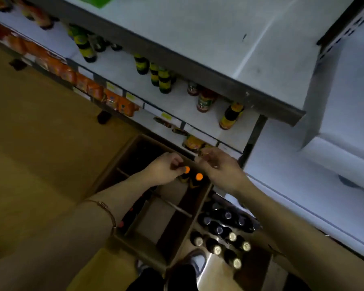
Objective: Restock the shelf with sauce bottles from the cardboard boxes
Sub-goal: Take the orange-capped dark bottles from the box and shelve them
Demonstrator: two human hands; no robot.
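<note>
Your left hand (163,171) reaches into the far end of the divided cardboard box (156,208) on the floor, its fingers (177,165) curled round the neck of an orange-capped sauce bottle (186,170) that stands upright in a cell at the box's far right corner. A second orange-capped bottle (198,177) stands just beside it in the same corner, untouched. Your right hand (219,166) hovers over the box's far right edge with its fingers loosely bent and nothing in them; motion blur hides whether it touches the box rim. The near cells of the box appear empty, and dark bottles line the cells along its left side. A second box (259,261) lies just right of the first, holding dark bottles with pale caps (229,236). Beyond the box's far end the shelf (177,106) carries scattered sauce bottles with wide gaps between them. The step in hand appears to be the pick: drawing one bottle from its cell. The next move likely calls for a straight upward lift, so the bottle clears the cardboard dividers without snagging, then a carry forward to a gap on the shelf, set upright with the label facing out.
</note>
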